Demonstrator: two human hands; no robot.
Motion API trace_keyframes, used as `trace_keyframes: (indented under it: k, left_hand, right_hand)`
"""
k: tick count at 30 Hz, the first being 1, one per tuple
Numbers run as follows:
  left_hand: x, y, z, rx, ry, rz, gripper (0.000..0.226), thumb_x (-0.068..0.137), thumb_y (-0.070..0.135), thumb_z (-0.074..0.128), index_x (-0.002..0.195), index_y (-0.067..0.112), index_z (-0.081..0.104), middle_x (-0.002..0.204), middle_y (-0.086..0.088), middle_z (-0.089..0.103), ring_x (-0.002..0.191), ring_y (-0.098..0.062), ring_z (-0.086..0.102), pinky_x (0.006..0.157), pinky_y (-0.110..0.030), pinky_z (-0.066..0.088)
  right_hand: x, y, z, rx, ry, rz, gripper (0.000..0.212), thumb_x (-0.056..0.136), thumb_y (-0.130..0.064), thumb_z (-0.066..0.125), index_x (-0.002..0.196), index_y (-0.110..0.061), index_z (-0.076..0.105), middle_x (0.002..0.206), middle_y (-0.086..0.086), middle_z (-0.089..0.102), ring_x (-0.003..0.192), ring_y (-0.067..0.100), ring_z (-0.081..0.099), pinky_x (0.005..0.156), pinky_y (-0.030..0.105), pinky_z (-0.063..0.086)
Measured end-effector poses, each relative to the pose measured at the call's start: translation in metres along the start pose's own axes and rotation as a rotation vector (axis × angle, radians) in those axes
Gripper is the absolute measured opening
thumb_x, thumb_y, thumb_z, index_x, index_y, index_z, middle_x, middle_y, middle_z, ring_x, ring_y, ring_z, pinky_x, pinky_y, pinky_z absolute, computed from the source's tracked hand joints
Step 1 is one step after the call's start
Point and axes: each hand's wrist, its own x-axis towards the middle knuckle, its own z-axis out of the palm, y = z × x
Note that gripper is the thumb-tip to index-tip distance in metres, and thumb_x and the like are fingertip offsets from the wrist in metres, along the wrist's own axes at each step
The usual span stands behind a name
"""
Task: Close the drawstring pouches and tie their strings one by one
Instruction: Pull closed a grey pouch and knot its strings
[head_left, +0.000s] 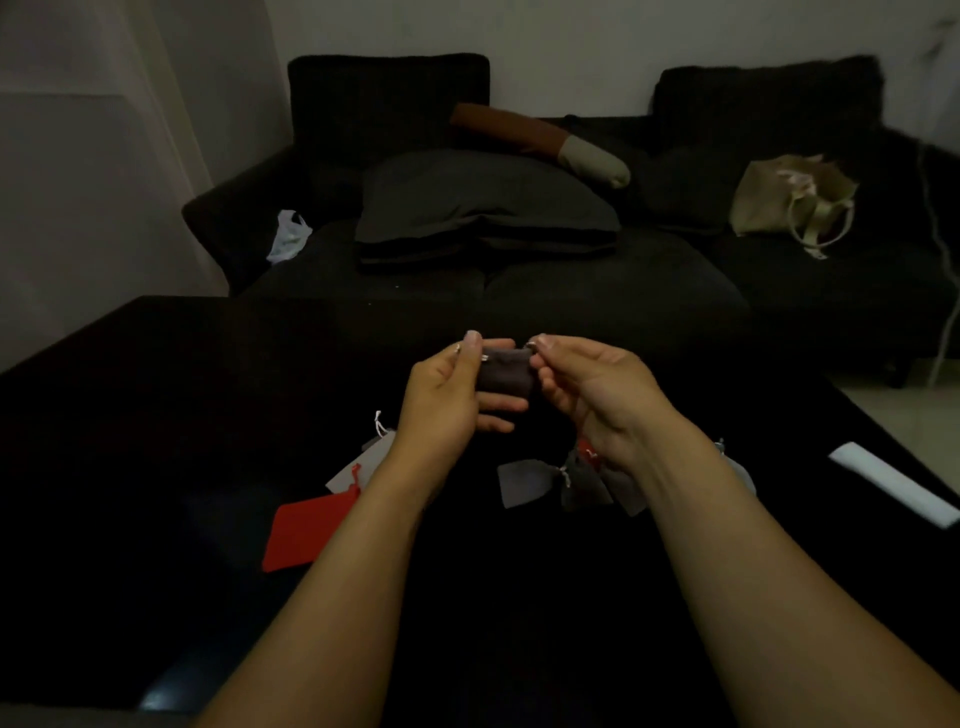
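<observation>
The room is dim and the black desk (156, 415) almost merges with the dark sofa (519, 291) behind it, so its far edge is hard to trace. The person's forearms cover parts of the pouches lying on the desk: a light grey pouch (363, 465) is half hidden under the left wrist, and the dark grey pouches (587, 483) near the right wrist overlap so that their number cannot be told. A scrap of red (586, 449) shows beside the right wrist; what it belongs to is unclear.

The dark pouch (506, 370) is held up above the desk, between both hands. It looks small, soft and brownish-grey, with pale string ends at its two top corners. The left hand (449, 397) pinches the string at the left corner between thumb and forefinger, with its other fingers curled under the pouch. The right hand (592, 387) pinches the string at the right corner. Whether the mouth is drawn tight cannot be made out.

A red pouch (306, 532) lies flat at the left, its string toward the light grey one. A grey pouch (524, 482) lies between the forearms. A white strip (893, 483) sits near the desk's right edge. The left half of the desk is bare dark surface.
</observation>
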Motion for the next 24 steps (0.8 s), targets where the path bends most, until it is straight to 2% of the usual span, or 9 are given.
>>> trace_keyframes:
  k: [6, 9, 11, 12, 14, 16, 19, 22, 24]
  left_hand:
    - [0.006, 0.002, 0.016, -0.269, 0.080, -0.135, 0.046, 0.106, 0.043, 0.031, 0.100, 0.023, 0.072, 0.088, 0.005, 0.075, 0.048, -0.001, 0.052, 0.039, -0.014, 0.033]
    - [0.006, 0.002, 0.025, -0.497, 0.117, -0.193, 0.048, 0.106, 0.041, 0.031, 0.093, 0.017, 0.071, 0.086, 0.004, 0.073, 0.048, -0.002, 0.044, 0.037, -0.013, 0.029]
    - [0.005, 0.003, 0.034, -0.620, 0.126, -0.236, 0.046, 0.106, 0.040, 0.031, 0.087, 0.014, 0.064, 0.087, 0.000, 0.074, 0.045, -0.003, 0.043, 0.035, -0.014, 0.028]
    - [0.005, 0.003, 0.041, -0.642, 0.123, -0.246, 0.044, 0.106, 0.041, 0.031, 0.085, 0.014, 0.059, 0.086, -0.002, 0.075, 0.044, -0.004, 0.044, 0.035, -0.014, 0.028]
    - [0.007, 0.002, 0.047, -0.507, 0.122, -0.200, 0.043, 0.106, 0.042, 0.031, 0.080, 0.017, 0.054, 0.082, -0.003, 0.077, 0.046, -0.007, 0.047, 0.038, -0.016, 0.030]
    - [0.007, 0.003, 0.051, -0.300, 0.130, -0.098, 0.044, 0.106, 0.041, 0.032, 0.074, 0.017, 0.053, 0.077, -0.004, 0.076, 0.046, -0.008, 0.044, 0.039, -0.016, 0.029]
    - [0.005, 0.006, 0.057, -0.207, 0.142, -0.030, 0.049, 0.106, 0.038, 0.035, 0.066, 0.015, 0.051, 0.070, -0.004, 0.073, 0.041, -0.003, 0.046, 0.037, -0.014, 0.031]
    - [0.009, 0.002, 0.059, -0.175, 0.091, -0.002, 0.055, 0.105, 0.038, 0.036, 0.057, 0.019, 0.053, 0.081, -0.006, 0.076, 0.068, -0.017, 0.064, 0.053, -0.024, 0.046]
    - [0.011, 0.002, 0.057, -0.106, 0.051, 0.005, 0.060, 0.105, 0.034, 0.039, 0.049, 0.020, 0.056, 0.092, -0.002, 0.077, 0.094, -0.023, 0.070, 0.085, -0.038, 0.054]
  right_hand:
    - [-0.005, -0.011, -0.023, -0.247, 0.158, -0.198, 0.023, 0.090, -0.028, 0.069, 0.075, -0.011, 0.070, 0.066, 0.000, 0.065, 0.054, 0.005, 0.055, 0.049, 0.017, 0.044]
    - [-0.008, -0.016, -0.025, -0.066, 0.122, -0.146, 0.024, 0.097, -0.031, 0.060, 0.080, -0.014, 0.063, 0.085, 0.002, 0.071, 0.066, 0.007, 0.060, 0.054, 0.019, 0.047]
    - [-0.011, -0.019, -0.023, 0.158, 0.034, -0.087, 0.024, 0.101, -0.029, 0.050, 0.085, -0.013, 0.056, 0.102, 0.010, 0.075, 0.062, 0.009, 0.062, 0.050, 0.019, 0.046]
    - [-0.012, -0.021, -0.023, 0.229, 0.007, -0.064, 0.027, 0.103, -0.030, 0.046, 0.084, -0.012, 0.052, 0.100, 0.015, 0.075, 0.057, 0.010, 0.061, 0.046, 0.018, 0.043]
    - [-0.012, -0.021, -0.024, 0.266, 0.013, -0.040, 0.035, 0.105, -0.032, 0.039, 0.076, -0.013, 0.047, 0.078, 0.013, 0.073, 0.045, 0.009, 0.053, 0.039, 0.017, 0.036]
    - [-0.010, -0.022, -0.028, 0.210, 0.056, -0.082, 0.038, 0.106, -0.031, 0.036, 0.073, -0.015, 0.042, 0.056, 0.003, 0.057, 0.040, 0.008, 0.039, 0.038, 0.017, 0.029]
    - [-0.008, -0.024, -0.032, 0.143, 0.120, -0.168, 0.039, 0.107, -0.030, 0.035, 0.071, -0.016, 0.038, 0.049, -0.004, 0.038, 0.039, 0.006, 0.027, 0.038, 0.018, 0.022]
    - [-0.007, -0.021, -0.029, 0.092, 0.185, -0.208, 0.039, 0.106, -0.031, 0.036, 0.071, -0.016, 0.038, 0.050, -0.004, 0.034, 0.040, 0.006, 0.025, 0.039, 0.019, 0.021]
    - [-0.008, -0.021, -0.030, 0.015, 0.196, -0.197, 0.038, 0.106, -0.033, 0.038, 0.071, -0.017, 0.039, 0.050, -0.004, 0.034, 0.040, 0.006, 0.026, 0.039, 0.020, 0.023]
